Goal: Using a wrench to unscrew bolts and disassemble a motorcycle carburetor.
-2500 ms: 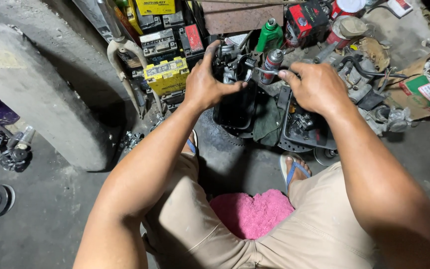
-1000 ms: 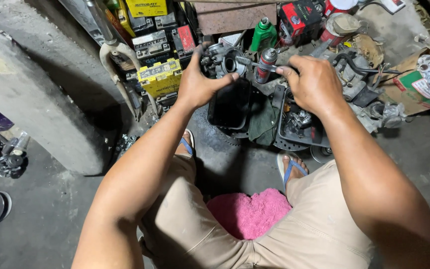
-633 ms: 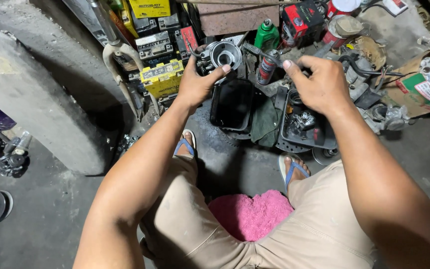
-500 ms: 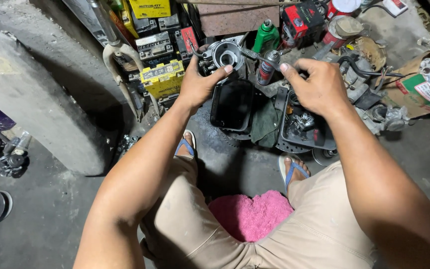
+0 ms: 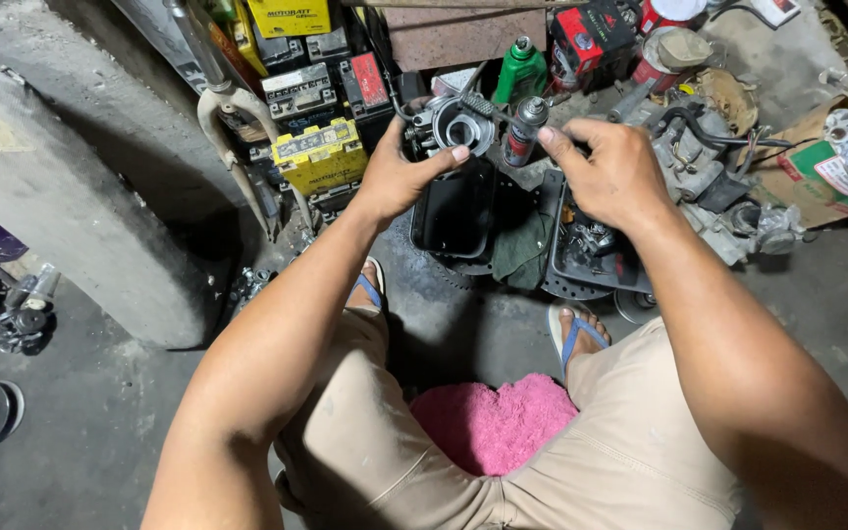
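The left hand point(image 5: 399, 177) is gripping a grey cast-metal carburetor point(image 5: 449, 126), thumb lying across its near side and fingers wrapping round the far side, so the part is sitting up off the floor, just above the far rim of a black plastic tray point(image 5: 453, 211). The carburetor is lumpy and dull, with a round bore ringed in bright metal; that bore is facing up toward the camera and slightly to the right, while the body's long axis is running roughly left to right. The right hand point(image 5: 610, 177) is hovering just right of it with fingers curled and thumb and forefinger drawn narrowly together; whether anything is pinched between them cannot be told. Between the two hands a small spray can point(image 5: 522, 130) with a metallic body is standing upright, and behind it a green plastic bottle point(image 5: 520, 71). A second black tray point(image 5: 581, 265) is lying under the right wrist, holding greasy metal parts, with a dark green rag point(image 5: 522, 250) crumpled between the trays. A yellow boxy battery point(image 5: 321, 157) is sitting left of the hand, and a fuzzy pink cloth point(image 5: 498, 427) is lying on the rough concrete between the person's knees.
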